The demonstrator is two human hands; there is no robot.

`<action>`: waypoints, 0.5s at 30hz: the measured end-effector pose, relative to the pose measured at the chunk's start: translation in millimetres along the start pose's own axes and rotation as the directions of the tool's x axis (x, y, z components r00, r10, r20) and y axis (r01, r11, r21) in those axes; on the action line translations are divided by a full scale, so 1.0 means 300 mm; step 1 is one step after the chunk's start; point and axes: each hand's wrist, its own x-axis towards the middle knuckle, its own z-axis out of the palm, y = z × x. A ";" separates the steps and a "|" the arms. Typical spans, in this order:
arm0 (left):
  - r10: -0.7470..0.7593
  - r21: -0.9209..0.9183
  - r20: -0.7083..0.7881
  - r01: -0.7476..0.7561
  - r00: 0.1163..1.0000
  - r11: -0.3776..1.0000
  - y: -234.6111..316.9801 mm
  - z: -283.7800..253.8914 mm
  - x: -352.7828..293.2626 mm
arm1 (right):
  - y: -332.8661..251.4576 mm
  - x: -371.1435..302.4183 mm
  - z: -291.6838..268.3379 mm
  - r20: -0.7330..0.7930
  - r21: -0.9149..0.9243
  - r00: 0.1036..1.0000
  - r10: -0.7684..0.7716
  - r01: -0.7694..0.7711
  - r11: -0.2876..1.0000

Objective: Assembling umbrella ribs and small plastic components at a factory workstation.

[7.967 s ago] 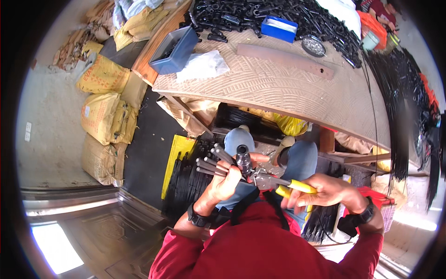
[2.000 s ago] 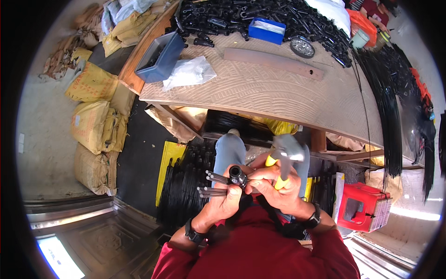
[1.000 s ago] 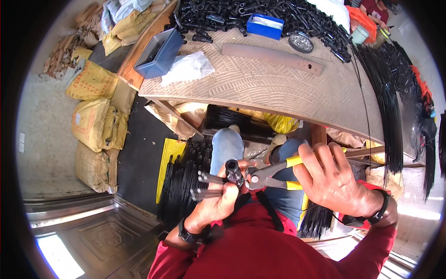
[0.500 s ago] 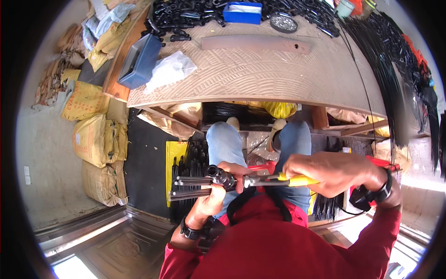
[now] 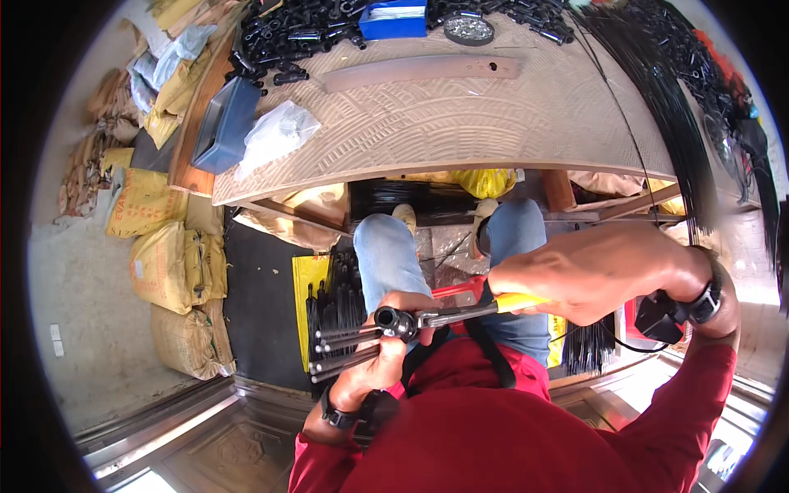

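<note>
My left hand (image 5: 368, 371) is closed round a black tubular fitting (image 5: 395, 321), its round open end facing up. Several thin dark rods (image 5: 343, 361) stick out to the left from the same grip. My right hand (image 5: 579, 271) is wrapped round a pair of pliers with yellow handles (image 5: 519, 302). The metal jaws (image 5: 448, 317) reach left to the side of the fitting, by my left fingers. Whether the jaws bite on anything there is too small to tell. Part of a red handle-like thing (image 5: 460, 289) shows behind the pliers.
Ahead is a patterned table (image 5: 427, 123) with a flat metal bar (image 5: 419, 74), a plastic bag (image 5: 279, 135), blue boxes (image 5: 393, 20) and heaped black fittings (image 5: 304, 37). Long black rods (image 5: 657, 107) lie at right. Bundled rods (image 5: 333, 287) stand by my left leg; yellow sacks (image 5: 168, 267) are stacked left.
My right hand has come nearer the camera, and the pliers tilt more, their handle end higher. The left hand keeps hold of the fitting and rods. My view has shifted slightly.
</note>
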 end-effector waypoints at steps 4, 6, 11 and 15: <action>0.022 -0.056 -0.149 -0.031 0.989 0.998 -0.034 -0.013 0.001 | 0.028 0.059 0.085 -0.233 -0.003 0.971 -0.061 0.063 0.998; -0.013 -0.037 -0.305 0.002 0.952 0.999 -0.030 -0.015 0.037 | 0.047 0.093 0.112 -0.406 -0.242 0.910 -0.088 -0.014 0.970; 0.086 -0.177 -0.462 -0.187 0.883 0.966 -0.047 -0.108 0.044 | 0.230 0.136 0.017 -0.783 -0.575 0.608 -0.127 -0.631 0.521; 0.176 -0.287 -0.460 -0.333 0.870 0.898 0.011 -0.183 -0.002 | 0.446 0.100 -0.018 -0.862 -0.462 0.503 -0.066 -0.725 0.511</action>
